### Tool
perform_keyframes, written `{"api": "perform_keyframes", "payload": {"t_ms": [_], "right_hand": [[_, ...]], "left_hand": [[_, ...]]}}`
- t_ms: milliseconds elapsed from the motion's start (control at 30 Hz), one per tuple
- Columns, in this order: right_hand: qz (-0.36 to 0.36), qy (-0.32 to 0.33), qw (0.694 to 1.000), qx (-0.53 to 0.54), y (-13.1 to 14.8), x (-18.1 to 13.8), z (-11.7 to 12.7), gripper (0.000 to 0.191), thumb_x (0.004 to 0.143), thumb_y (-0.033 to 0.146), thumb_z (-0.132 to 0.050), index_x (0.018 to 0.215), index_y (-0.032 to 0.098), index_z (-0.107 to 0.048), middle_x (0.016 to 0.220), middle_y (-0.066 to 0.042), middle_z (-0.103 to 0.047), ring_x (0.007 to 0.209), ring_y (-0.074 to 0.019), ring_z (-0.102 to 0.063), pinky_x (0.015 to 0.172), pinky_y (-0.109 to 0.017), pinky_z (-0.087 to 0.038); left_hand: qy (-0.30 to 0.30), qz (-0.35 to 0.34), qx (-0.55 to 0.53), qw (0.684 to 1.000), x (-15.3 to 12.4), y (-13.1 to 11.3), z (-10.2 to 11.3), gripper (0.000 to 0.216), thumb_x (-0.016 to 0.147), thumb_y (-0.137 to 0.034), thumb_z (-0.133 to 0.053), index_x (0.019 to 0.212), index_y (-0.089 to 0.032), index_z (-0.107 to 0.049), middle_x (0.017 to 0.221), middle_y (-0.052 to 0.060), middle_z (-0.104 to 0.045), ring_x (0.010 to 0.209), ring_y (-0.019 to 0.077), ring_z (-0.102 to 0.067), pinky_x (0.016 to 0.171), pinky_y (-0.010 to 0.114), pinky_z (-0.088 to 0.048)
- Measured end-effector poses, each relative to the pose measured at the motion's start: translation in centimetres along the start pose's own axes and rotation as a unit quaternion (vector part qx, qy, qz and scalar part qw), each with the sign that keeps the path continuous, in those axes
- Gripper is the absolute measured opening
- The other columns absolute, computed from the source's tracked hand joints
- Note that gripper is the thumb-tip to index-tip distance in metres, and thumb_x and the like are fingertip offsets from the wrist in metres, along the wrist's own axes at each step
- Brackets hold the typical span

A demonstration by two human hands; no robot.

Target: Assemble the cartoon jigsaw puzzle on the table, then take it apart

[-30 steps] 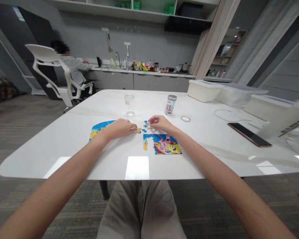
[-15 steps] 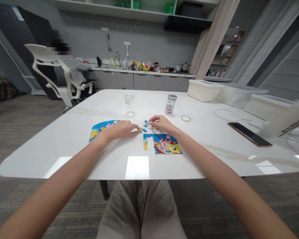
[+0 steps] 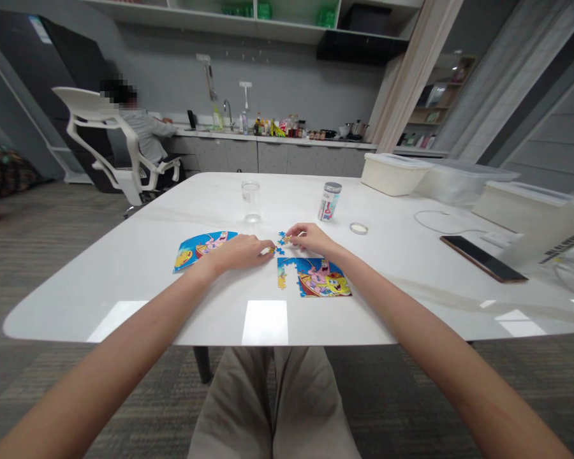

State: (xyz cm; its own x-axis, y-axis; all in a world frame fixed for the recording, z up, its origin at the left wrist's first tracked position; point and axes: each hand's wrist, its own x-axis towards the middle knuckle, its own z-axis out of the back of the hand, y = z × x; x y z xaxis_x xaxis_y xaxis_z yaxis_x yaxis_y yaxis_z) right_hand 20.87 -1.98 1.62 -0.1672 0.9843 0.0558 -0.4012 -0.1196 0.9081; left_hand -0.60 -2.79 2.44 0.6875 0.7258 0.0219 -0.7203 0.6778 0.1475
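Loose puzzle pieces [image 3: 280,242], mostly blue, lie in a small cluster on the white table between my two hands. My left hand [image 3: 243,250] comes in from the left, with thumb and fingers closed on a small yellowish piece at the cluster's edge. On the cluster's right, my right hand [image 3: 312,237] pinches a tan puzzle piece [image 3: 287,240]. Just below sits the partly assembled jigsaw puzzle [image 3: 323,277], a cartoon scene with a gap at its lower left. A printed picture sheet [image 3: 187,250] of the same scene lies partly behind my left hand and wrist.
Beyond the hands stand a clear jar [image 3: 251,203] and a printed canister [image 3: 330,201], with a round lid [image 3: 358,228] beside it. A phone [image 3: 482,258], a cable and storage boxes [image 3: 396,174] occupy the right. A person [image 3: 143,131] sits far left.
My left fingers have closed further over the yellowish piece at the cluster's edge. My right hand stays almost in place. The whole view has shifted slightly.
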Motion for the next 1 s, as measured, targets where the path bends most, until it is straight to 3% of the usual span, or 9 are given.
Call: {"api": "perform_keyframes", "payload": {"t_ms": [333,500,767,1000], "right_hand": [[0.009,-0.016,1.0,-0.005,0.04,0.09,0.09,0.016,0.074,0.001,-0.061,0.082,0.013,-0.069,0.063,0.001,-0.061,0.057,-0.0074,-0.054,0.047,-0.014,-0.044],[0.006,-0.018,1.0,0.006,0.22,0.02,-0.03,0.015,0.073,0.002,-0.06,0.08,0.013,-0.068,0.069,-0.001,-0.063,0.063,-0.009,-0.059,0.048,-0.014,-0.045],[0.019,-0.014,1.0,-0.006,-0.3,0.42,-0.06,0.018,0.074,0.0,-0.057,0.083,0.012,-0.068,0.064,0.001,-0.059,0.057,-0.0071,-0.052,0.046,-0.013,-0.044],[0.015,-0.006,1.0,-0.001,-0.3,0.34,-0.08,0.017,0.074,0.001,-0.06,0.084,0.012,-0.067,0.067,0.001,-0.06,0.058,-0.0067,-0.055,0.046,-0.012,-0.044]], "left_hand": [[0.013,-0.005,0.006,1.0,-0.19,0.45,0.23,0.039,0.097,-0.037,-0.034,0.126,-0.026,-0.059,0.084,0.008,-0.07,0.077,0.0216,-0.068,0.07,0.03,-0.046],[0.012,-0.006,-0.001,1.0,-0.17,0.46,0.19,0.038,0.097,-0.037,-0.035,0.125,-0.027,-0.058,0.081,0.006,-0.069,0.077,0.0199,-0.068,0.07,0.028,-0.046],[0.019,0.029,-0.005,0.999,-0.08,0.42,0.19,0.044,0.097,-0.043,-0.033,0.132,-0.026,-0.055,0.087,0.009,-0.071,0.082,0.0246,-0.069,0.074,0.033,-0.047],[0.015,0.029,-0.014,0.999,-0.03,0.5,0.29,0.042,0.096,-0.048,-0.037,0.123,-0.027,-0.061,0.085,0.007,-0.071,0.082,0.0217,-0.068,0.073,0.029,-0.046]]}}
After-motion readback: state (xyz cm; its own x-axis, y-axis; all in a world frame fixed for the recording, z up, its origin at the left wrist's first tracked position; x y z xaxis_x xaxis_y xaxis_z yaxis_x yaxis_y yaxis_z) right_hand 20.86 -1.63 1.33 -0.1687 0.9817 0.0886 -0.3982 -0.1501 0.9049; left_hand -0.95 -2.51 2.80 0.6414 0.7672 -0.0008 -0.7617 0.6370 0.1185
